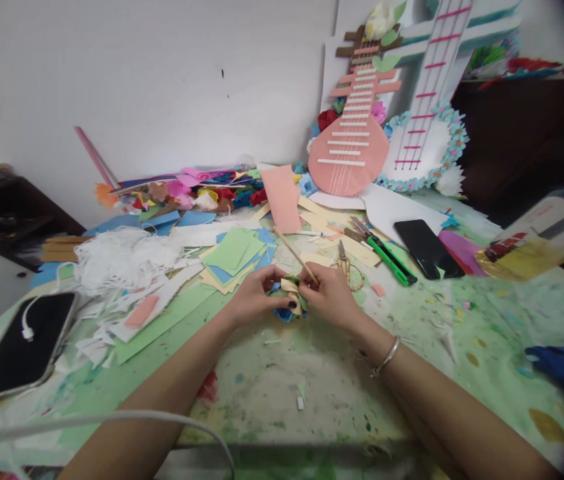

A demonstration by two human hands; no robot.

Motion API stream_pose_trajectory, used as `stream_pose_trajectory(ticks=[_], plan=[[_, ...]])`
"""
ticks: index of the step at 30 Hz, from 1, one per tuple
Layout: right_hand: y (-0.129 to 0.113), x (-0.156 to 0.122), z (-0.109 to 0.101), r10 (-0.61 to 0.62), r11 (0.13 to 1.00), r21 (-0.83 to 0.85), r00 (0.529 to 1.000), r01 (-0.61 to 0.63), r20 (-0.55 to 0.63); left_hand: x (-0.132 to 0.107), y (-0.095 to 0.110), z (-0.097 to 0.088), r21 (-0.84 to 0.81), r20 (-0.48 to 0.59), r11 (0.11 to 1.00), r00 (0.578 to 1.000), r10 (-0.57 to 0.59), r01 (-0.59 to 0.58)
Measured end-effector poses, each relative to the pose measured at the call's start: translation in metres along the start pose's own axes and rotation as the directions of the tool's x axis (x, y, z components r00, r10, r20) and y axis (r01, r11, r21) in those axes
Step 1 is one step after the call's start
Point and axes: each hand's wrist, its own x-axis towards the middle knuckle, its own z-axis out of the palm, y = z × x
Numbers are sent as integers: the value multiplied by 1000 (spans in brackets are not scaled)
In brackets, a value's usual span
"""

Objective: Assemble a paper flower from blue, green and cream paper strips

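Observation:
Both my hands meet at the middle of the paint-stained green table (312, 380). My left hand (255, 299) is closed around a small paper flower (289, 301) of blue, green and cream strips. My right hand (329, 293) pinches a thin wooden stick (295, 255) that slants up to the left, its lower end at the flower. A silver bangle (386, 358) sits on my right wrist.
Gold scissors (347, 265) and green-handled cutters (387, 257) lie just right of my hands, with a black phone (427, 248) beyond. Stacked coloured paper (235, 257) and white scraps (122, 260) lie left. A charging phone (25, 343) is far left. Paper guitars (352, 133) lean on the wall.

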Motion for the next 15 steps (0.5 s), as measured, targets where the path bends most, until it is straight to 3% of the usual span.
stream_pose_trajectory(ticks=[6, 15], plan=[[10, 5, -2, 67, 975, 198, 983, -100, 170, 1, -3, -6, 11, 33, 999, 998, -48, 48], [4, 5, -5, 10, 999, 31, 991, -14, 132, -5, 7, -2, 344, 66, 938, 998, 6, -28]])
